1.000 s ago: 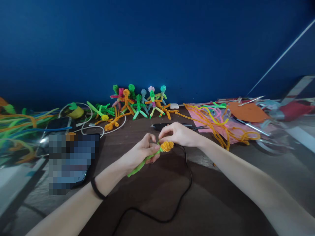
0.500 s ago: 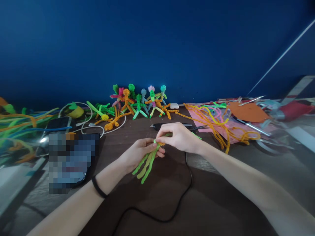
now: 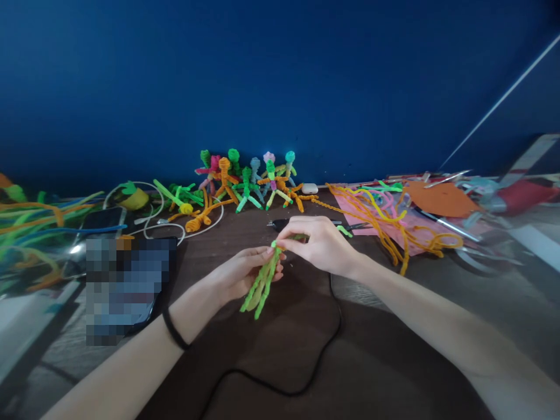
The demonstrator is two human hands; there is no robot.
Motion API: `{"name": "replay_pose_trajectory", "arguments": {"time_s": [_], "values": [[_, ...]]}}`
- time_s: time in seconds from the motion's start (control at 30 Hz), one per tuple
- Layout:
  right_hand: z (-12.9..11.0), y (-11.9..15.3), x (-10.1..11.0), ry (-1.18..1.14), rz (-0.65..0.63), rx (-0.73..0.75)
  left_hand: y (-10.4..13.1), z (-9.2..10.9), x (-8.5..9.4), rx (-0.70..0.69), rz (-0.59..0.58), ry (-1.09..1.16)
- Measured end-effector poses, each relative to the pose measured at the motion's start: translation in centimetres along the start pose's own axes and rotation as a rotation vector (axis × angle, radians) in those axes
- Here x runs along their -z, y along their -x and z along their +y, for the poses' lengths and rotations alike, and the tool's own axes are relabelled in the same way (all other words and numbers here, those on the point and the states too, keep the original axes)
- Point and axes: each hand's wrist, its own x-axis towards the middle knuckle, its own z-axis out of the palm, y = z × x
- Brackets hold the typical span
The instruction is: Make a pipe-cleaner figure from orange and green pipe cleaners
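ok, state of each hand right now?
Left hand: closed, holding the green fuzzy strips between thumb and fingers.
Right hand: closed, pinching at the upper end of the same strips.

Lime-green stems (image 3: pixel 263 283), blue wall (image 3: pixel 280 76)

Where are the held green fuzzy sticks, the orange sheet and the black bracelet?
Green fuzzy sticks (image 3: pixel 261 283), head view: dangling strands.
Orange sheet (image 3: pixel 440 202), head view: its middle.
Black bracelet (image 3: pixel 172 333), head view: visible band.

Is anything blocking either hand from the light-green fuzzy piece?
Nothing visible: the left hand and right hand both hold the light-green fuzzy piece near its upper end. The black cord lies apart on the table.
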Motion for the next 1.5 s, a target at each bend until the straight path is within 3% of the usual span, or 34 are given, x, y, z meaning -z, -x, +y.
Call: {"name": "replay_pose_trajectory", "arguments": {"time_s": [0.2,0.3,0.43,0.6,0.83,0.97,1.2,1.33,1.5], "values": [[0.1,0.2,-0.3,0.001,0.002,0.082,-0.7,0.0,0.6,-0.113,0.016,0.081],[0.2,0.2,-0.5,-0.012,-0.017,0.095,-0.7,0.2,0.6,-0.185,0.079,0.125],[0.5,0.0,-0.6,-0.019,-0.06,0.02,-0.6,0.6,0.5,-0.221,0.135,0.168],[1.3,-0.3,-0.7,-0.054,-0.081,-0.083,-0.2,0.7,0.4,-0.238,0.081,0.225],[1.9,-0.4,-0.7,-0.28,-0.172,-0.246,0.4,0.3,0.1,-0.184,-0.077,0.157],[2.2,-0.4,-0.3,-0.362,-0.278,-0.319,0.5,0.3,0.2,-0.159,-0.093,0.001],[3.0,-0.7,1.0,-0.393,-0.391,-0.199,0.7,0.6,0.1,-0.132,-0.157,-0.116],[3.1,-0.6,1.4,-0.414,-0.468,-0.126,0.9,0.4,-0.2,-0.025,-0.228,-0.156],[2.4,-0.5,1.4,-0.303,-0.457,-0.062,0.9,0.0,-0.2,0.058,-0.262,-0.178]]}}
